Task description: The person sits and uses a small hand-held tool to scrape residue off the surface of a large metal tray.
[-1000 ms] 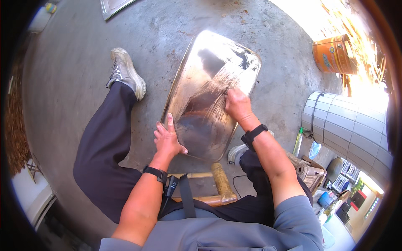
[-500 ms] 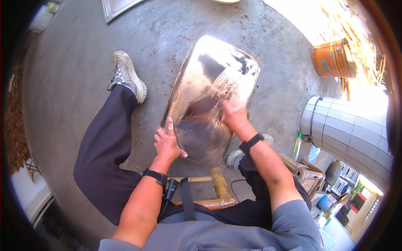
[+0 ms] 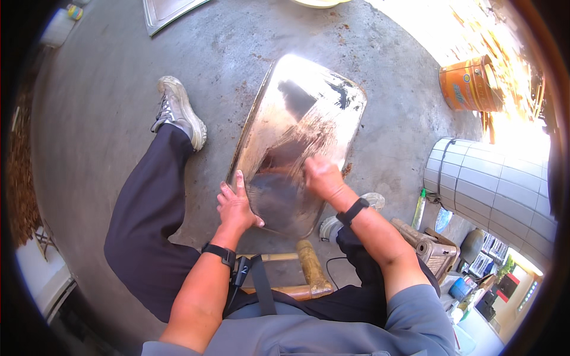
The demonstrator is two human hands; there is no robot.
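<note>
A large rectangular metal tray (image 3: 332, 127) with rounded corners lies at a slant on the floor between my feet. Its surface shines toward the far end, while dark brown and black smears and streaks cover the near half. My left hand (image 3: 235, 206) rests against the near left edge, fingers and thumb spread. Near the tray's middle right, my right hand (image 3: 324, 178) is closed and pressed to the streaked surface. Whatever its fingers hold is hidden under them.
A bamboo stool (image 3: 309, 270) stands close in front of me. At the right are an orange bucket (image 3: 469, 84), a white-tiled round wall (image 3: 493, 184) and a green-capped bottle (image 3: 419, 210). Another metal tray (image 3: 169, 13) lies at the far left on the concrete floor (image 3: 101, 136).
My closed right hand has slid toward me and slightly left over the tray's surface. My left hand stays at the edge.
</note>
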